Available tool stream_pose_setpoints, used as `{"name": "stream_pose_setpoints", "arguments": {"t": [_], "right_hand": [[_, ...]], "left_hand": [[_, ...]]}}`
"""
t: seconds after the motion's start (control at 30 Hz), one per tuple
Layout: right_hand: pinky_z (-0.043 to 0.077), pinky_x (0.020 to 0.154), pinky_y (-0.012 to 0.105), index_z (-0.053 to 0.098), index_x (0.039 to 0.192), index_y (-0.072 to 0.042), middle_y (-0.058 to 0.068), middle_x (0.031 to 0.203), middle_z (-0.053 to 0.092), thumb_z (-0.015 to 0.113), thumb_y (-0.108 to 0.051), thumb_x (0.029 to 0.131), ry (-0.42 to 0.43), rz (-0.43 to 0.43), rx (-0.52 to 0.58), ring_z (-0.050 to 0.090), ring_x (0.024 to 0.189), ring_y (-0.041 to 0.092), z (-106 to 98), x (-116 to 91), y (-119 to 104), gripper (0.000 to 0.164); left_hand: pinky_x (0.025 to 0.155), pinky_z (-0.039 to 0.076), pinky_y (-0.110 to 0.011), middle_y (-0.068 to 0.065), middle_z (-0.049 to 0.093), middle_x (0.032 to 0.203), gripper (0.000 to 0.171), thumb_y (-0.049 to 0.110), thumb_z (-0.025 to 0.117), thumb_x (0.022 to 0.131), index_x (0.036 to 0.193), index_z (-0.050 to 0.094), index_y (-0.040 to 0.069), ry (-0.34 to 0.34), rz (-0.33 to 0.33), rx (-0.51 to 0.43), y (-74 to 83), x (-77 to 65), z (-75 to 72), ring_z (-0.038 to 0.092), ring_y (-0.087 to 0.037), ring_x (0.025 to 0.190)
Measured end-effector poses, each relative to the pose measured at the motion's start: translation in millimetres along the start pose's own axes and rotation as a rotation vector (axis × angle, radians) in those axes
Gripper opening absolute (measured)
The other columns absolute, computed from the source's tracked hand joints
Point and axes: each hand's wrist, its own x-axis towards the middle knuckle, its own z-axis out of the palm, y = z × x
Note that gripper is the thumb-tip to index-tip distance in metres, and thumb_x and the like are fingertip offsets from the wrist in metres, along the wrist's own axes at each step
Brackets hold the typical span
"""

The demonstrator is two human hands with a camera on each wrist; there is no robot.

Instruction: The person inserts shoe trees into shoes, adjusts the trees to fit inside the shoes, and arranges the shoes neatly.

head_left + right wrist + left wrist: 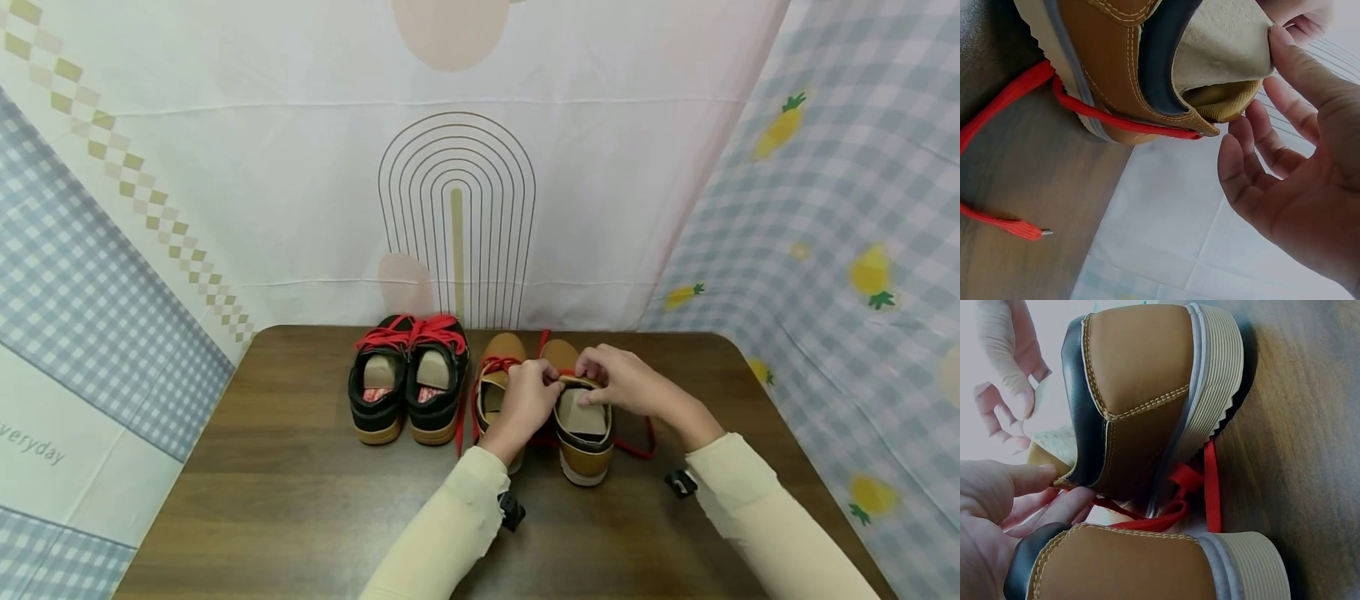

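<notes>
A brown shoe (585, 463) with a black collar stands upright on the table, heel toward me. My left hand (525, 400) pinches the front edge of its opening, by the eyelets, between thumb and finger. On the other side, my right hand (628, 385) holds the beige-lined tongue (1229, 50) between thumb and forefinger; its other fingers are loosely bent. A red shoelace (1129, 119) runs from the eyelet edge, and its loose end trails on the table. The matching brown shoe (1129, 562) stands just left, partly hidden under my left hand and wrist.
A pair of black shoes (437, 417) with red laces (438, 332) stands farther left on the brown wooden table (300, 492). Patterned cloth (315, 192) hangs behind the table and along both sides. Small black devices (681, 483) hang at both wrists.
</notes>
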Motion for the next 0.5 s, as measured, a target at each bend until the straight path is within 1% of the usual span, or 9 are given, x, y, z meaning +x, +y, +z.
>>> {"name": "stream_pose_setpoints", "arguments": {"t": [0.13,0.33,0.5], "right_hand": [[0.048,0.076,0.035,0.064,0.106,-0.01,0.005,0.097,0.06,0.088,-0.025,0.081,0.006,-0.016,-0.019,0.055,0.087,0.017,4,1,2,0.037],[0.05,0.075,0.035,0.064,0.104,-0.011,0.002,0.096,0.059,0.089,-0.018,0.081,0.09,-0.067,-0.09,0.055,0.087,0.015,13,-1,3,0.035],[0.051,0.075,0.035,0.064,0.104,-0.012,0.001,0.098,0.057,0.089,-0.011,0.08,0.132,-0.095,-0.11,0.055,0.087,0.015,16,-6,-2,0.035]], "left_hand": [[0.068,0.054,-0.022,-0.004,0.076,0.088,0.006,0.012,0.08,0.09,0.087,0.077,0.008,-0.008,0.001,0.005,-0.7,0.3,-0.5,0.069,-0.012,0.078],[0.067,0.054,-0.022,-0.004,0.076,0.087,0.006,0.012,0.08,0.09,0.086,0.076,0.008,-0.014,0.001,0.004,-0.8,0.2,-0.8,0.068,-0.012,0.077],[0.067,0.053,-0.021,-0.003,0.076,0.088,0.006,0.013,0.079,0.091,0.087,0.077,0.009,-0.02,-0.003,0.009,-0.1,0.3,-0.5,0.068,-0.012,0.078]]}}
